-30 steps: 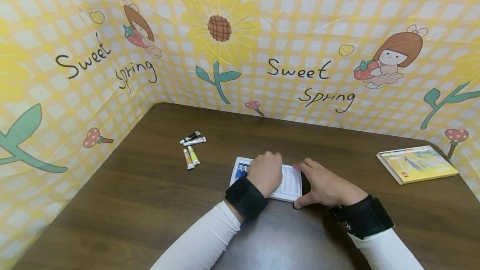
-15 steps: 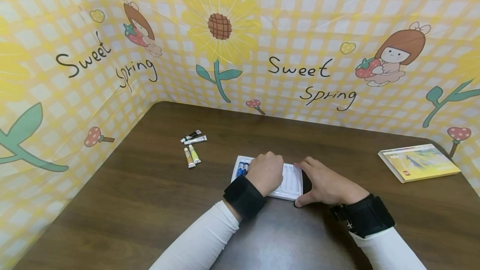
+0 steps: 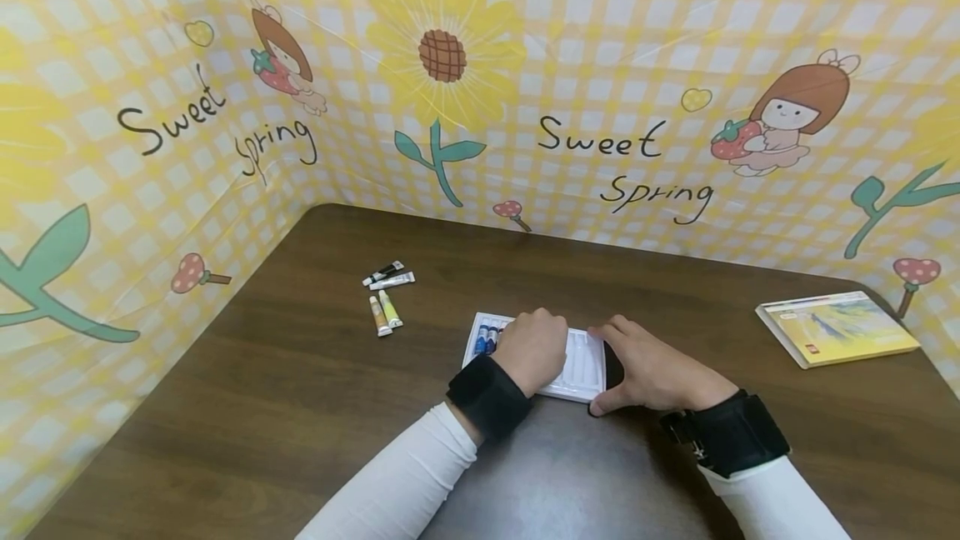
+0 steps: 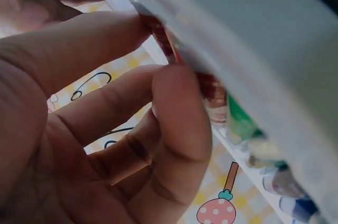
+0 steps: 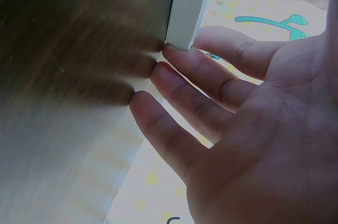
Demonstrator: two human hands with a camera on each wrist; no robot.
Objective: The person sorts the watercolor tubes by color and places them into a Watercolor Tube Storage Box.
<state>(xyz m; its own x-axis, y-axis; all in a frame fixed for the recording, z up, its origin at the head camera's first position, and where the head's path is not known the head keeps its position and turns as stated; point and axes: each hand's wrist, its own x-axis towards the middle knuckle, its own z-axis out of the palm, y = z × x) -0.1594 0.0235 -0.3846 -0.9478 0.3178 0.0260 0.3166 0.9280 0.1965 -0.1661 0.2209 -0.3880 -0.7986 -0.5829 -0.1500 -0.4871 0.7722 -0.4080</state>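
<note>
A white paint tray (image 3: 585, 365) with narrow slots lies mid-table. My left hand (image 3: 532, 350) is over its middle, with thumb and index finger pinching a red paint tube (image 4: 162, 38) at the slots in the left wrist view. Beside it sit a red-brown tube (image 4: 214, 94), a green tube (image 4: 242, 118) and several others; blue tubes (image 3: 486, 340) fill the tray's left end. My right hand (image 3: 656, 369) holds the tray's right end, thumb at the near corner and index finger at the far one. Its other fingertips (image 5: 142, 102) rest on the table in the right wrist view.
Left of the tray lie a black tube (image 3: 384, 272), a white tube (image 3: 392, 281), an orange tube (image 3: 380, 317) and a yellow-green tube (image 3: 390, 308). A yellow box (image 3: 840, 330) lies at the right. Patterned cloth (image 3: 600, 65) rises behind the brown table (image 3: 247, 407).
The view shifts only slightly. Both hands keep their places at the tray, and the loose tubes have not moved.
</note>
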